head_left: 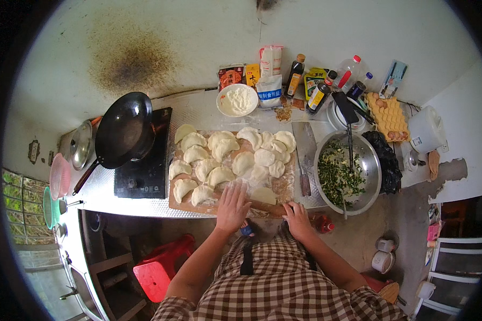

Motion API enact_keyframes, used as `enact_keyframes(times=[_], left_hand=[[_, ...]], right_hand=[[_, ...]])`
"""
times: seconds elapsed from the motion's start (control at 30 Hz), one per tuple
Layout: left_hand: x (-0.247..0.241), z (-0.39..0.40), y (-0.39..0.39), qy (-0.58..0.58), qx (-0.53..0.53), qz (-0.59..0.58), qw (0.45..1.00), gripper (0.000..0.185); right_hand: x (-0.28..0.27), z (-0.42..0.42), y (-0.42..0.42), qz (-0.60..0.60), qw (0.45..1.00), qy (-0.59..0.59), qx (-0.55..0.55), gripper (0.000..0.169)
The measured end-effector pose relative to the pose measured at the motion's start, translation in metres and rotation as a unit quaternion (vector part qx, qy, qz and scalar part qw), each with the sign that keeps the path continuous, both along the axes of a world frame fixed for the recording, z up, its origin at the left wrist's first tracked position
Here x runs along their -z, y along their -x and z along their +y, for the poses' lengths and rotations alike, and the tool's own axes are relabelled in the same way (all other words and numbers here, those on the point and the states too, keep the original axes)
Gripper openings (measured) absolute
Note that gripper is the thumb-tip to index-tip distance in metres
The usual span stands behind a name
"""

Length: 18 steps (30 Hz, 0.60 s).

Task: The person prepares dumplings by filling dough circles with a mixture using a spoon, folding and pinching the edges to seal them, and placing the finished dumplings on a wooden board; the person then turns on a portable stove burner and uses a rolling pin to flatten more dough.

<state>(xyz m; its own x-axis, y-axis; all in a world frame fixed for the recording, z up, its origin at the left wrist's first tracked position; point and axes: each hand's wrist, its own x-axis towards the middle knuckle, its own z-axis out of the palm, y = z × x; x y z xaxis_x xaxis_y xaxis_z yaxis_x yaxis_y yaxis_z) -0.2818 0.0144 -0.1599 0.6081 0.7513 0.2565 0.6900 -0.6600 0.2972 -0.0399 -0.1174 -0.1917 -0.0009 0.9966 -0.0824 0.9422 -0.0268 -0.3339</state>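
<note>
My left hand lies flat with its palm down at the front edge of a floured wooden board, over the left part of a wooden rolling pin. At the pin's right end is my right hand, its fingers bent and touching it. Just behind the pin lies a flat round dough wrapper. Several folded, filled dumplings cover the left and back of the board. Small flattened dough pieces sit in a group at the right. A steel bowl of chopped green filling stands right of the board.
A cleaver lies between board and bowl. Behind are a bowl of flour, sauce bottles and an egg tray. Left stands a black wok on an induction cooker. A red stool is below the counter.
</note>
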Motion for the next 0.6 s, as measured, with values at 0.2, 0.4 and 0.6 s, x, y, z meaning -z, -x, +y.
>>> enact_keyframes(times=[0.2, 0.4, 0.6], left_hand=[[0.023, -0.004, -0.006, 0.043, -0.034, 0.082, 0.995, 0.076], [0.009, -0.044, 0.01, 0.076, -0.008, 0.108, 0.991, 0.072], [0.002, -0.023, -0.005, 0.055, 0.023, 0.071, 0.996, 0.067]], right_hand=[[-0.007, 0.002, 0.005, -0.043, 0.998, -0.045, 0.01, 0.075], [-0.003, -0.037, 0.003, -0.019, 0.993, -0.095, -0.065, 0.064], [0.007, -0.028, -0.004, 0.061, 0.996, -0.066, -0.005, 0.054]])
